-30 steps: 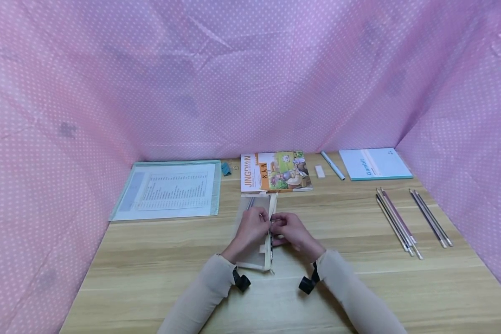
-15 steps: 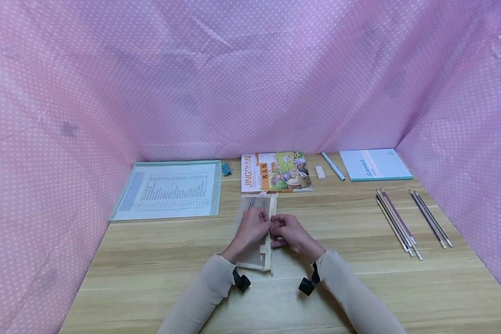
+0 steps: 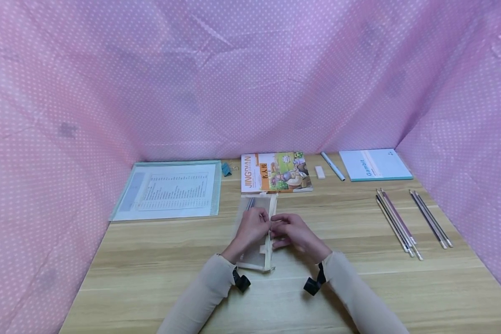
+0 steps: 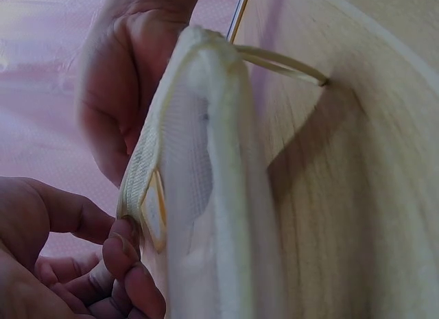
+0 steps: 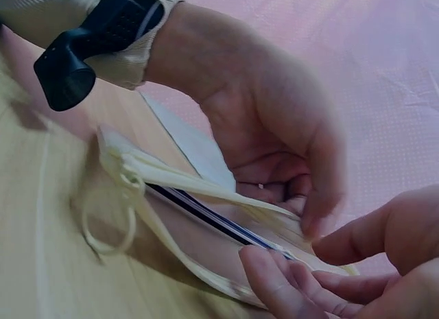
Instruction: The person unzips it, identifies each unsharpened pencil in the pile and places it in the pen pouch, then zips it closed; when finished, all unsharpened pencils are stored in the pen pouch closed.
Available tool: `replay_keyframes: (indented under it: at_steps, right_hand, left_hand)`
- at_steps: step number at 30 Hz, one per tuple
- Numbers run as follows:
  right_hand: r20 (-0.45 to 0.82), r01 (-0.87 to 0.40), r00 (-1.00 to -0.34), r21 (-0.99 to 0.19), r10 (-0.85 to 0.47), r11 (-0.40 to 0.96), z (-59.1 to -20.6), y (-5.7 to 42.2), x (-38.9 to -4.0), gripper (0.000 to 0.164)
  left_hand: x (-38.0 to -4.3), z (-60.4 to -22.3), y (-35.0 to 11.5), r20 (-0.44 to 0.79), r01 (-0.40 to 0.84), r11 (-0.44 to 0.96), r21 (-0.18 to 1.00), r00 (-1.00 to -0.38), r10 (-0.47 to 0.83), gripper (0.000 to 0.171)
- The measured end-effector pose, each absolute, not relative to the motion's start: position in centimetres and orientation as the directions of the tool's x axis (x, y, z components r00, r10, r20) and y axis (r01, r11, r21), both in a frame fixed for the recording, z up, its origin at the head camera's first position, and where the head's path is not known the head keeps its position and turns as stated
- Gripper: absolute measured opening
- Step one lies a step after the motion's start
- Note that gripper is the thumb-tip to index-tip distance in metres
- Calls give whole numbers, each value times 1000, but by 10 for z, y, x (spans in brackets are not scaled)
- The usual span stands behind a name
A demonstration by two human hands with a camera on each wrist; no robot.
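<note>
A see-through mesh pencil case with a cream zip edge lies upright-lengthwise on the table, its mouth parted. Dark striped pencils show inside it in the right wrist view. My left hand lies over the mesh, and its thumb and fingers pinch the zip edge, as the left wrist view shows. On the other side my right hand has curled fingers at the same edge. Its fingertips seem to hold the rim; part of that grip is hidden. Both hands nearly touch.
Two groups of pencils lie at the right. Behind are a picture-covered book, an eraser, a light blue pen and a notebook. A document folder and binder clip lie left.
Dark pencils at the case's mouth, by my right fingers, have slid inside; their ends now show under the mesh. My right hand and forearm have shifted slightly right. The left hand stays put.
</note>
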State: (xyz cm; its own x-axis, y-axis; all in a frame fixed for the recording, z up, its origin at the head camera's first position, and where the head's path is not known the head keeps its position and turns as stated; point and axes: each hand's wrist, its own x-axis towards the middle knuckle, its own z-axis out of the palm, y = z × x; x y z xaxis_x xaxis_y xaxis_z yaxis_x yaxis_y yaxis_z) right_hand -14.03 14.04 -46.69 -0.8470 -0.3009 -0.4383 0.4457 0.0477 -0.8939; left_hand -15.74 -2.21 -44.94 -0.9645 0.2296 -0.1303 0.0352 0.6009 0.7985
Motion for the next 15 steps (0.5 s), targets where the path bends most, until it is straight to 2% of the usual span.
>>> replay_keyframes:
  at_steps: [8, 15]
  right_hand:
    - [-417, 421, -859, -906, -297, 53, -460, 169, -140, 51]
    - [-417, 409, -871, -908, -261, 87, -456, 200, -141, 54]
  left_hand:
    - [-158, -449, -23, -99, 63, 588, 806, -966, 239, 10]
    - [-156, -446, -23, -152, 16, 573, 819, -958, 244, 10]
